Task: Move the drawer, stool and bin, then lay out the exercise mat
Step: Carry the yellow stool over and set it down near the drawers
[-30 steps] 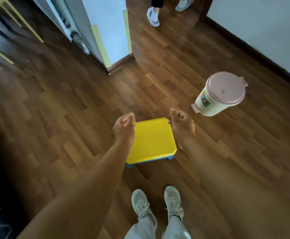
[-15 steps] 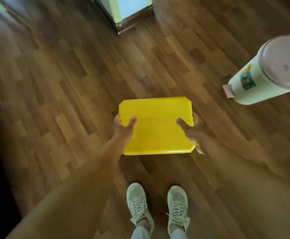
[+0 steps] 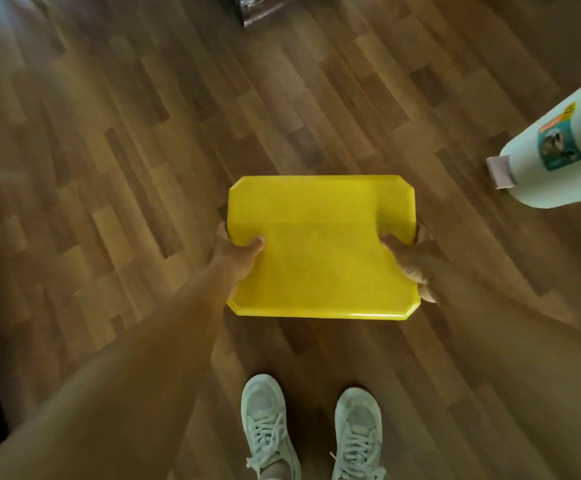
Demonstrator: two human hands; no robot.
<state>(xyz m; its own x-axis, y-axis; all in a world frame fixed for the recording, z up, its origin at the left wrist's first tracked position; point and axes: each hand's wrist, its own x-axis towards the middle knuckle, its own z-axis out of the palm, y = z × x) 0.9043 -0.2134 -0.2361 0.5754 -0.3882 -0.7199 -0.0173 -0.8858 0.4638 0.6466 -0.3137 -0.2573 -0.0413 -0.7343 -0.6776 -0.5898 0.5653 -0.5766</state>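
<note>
Just beyond my shoes point(image 3: 311, 427), the yellow stool point(image 3: 322, 247) lies long axis left-to-right; my left hand point(image 3: 235, 252) and right hand point(image 3: 412, 261) clasp its short edges equally, bin point(image 3: 559, 147) far right.

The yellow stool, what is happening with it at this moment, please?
A person is bent over the yellow stool and grips it with both bare hands: the left hand on its left edge, the right hand on its right edge, thumbs on top. The person's shoes stand just behind it on the wooden floor. The white bin stands to the right, apart from the stool. Whether the stool is already off the floor cannot be told. No drawer or mat is in view.
</note>
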